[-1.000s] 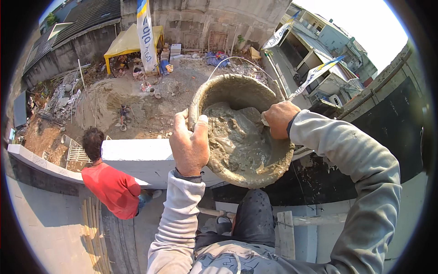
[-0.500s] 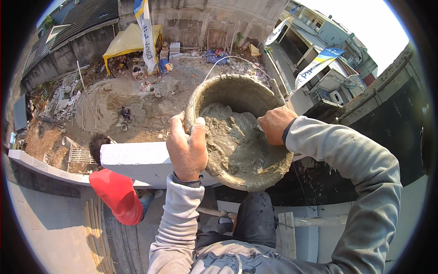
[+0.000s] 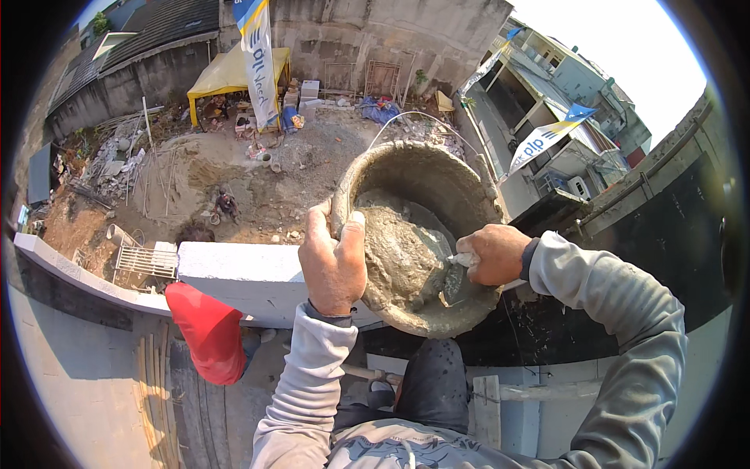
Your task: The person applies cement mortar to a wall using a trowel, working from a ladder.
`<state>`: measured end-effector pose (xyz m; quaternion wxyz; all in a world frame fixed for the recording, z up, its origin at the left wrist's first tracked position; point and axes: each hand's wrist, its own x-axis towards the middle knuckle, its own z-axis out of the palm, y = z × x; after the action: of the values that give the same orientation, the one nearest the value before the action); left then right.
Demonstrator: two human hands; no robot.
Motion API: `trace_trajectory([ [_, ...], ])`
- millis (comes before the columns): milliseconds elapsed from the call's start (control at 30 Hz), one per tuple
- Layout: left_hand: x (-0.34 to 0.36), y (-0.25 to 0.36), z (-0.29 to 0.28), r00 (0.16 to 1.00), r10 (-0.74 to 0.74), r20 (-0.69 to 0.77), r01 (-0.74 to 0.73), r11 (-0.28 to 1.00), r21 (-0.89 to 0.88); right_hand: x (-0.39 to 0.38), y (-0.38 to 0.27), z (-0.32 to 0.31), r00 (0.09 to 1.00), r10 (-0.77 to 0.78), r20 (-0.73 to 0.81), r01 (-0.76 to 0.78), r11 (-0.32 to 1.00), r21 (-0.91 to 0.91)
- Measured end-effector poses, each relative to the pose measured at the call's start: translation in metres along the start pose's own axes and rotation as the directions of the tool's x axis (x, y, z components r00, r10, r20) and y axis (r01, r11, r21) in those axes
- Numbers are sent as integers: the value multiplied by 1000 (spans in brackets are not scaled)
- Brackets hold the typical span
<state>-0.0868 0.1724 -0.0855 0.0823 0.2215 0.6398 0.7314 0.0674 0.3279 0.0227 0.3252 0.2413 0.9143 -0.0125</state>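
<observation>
A mortar-caked bucket (image 3: 437,168) with a thin wire handle stands tilted toward me at the wall's end, part-filled with wet grey mortar (image 3: 398,250). My left hand (image 3: 334,262) is closed on its left rim, thumb on the inside. Inside the right part of the bucket, my right hand (image 3: 500,254) is wrapped around the handle of a trowel (image 3: 455,283). The trowel's blade is partly sunk in the mortar, so its full shape is hidden. What supports the bucket from below cannot be seen.
A white block wall (image 3: 242,266) runs left of the bucket. Beside it a person in a red top (image 3: 205,332) bends over. Wooden planks (image 3: 486,410) lie below me. Far down are another person (image 3: 226,205), a sand heap, rubble and a yellow canopy (image 3: 234,74).
My right hand has shifted slightly right and down, and the trowel's end now shows in the mortar. My left hand stays on the rim. The person in red has bent lower.
</observation>
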Motion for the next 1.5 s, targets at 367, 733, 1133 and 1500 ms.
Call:
trace_trajectory([
  [367,-5,4,-3,998,-48,34,47,999,19,-18,8,4,985,-141,-103,163,954,253],
  [733,1,-2,0,997,-58,53,54,995,87,-52,14,19,988,22,-155,61,858,510],
  [1133,8,-8,-3,998,-16,65,11,996,86,-118,44,55,924,287,-253,114,424,898],
  [1500,13,-14,-1,996,-5,89,-2,997,77,-48,115,149,736,658,-162,635,-587,502],
])
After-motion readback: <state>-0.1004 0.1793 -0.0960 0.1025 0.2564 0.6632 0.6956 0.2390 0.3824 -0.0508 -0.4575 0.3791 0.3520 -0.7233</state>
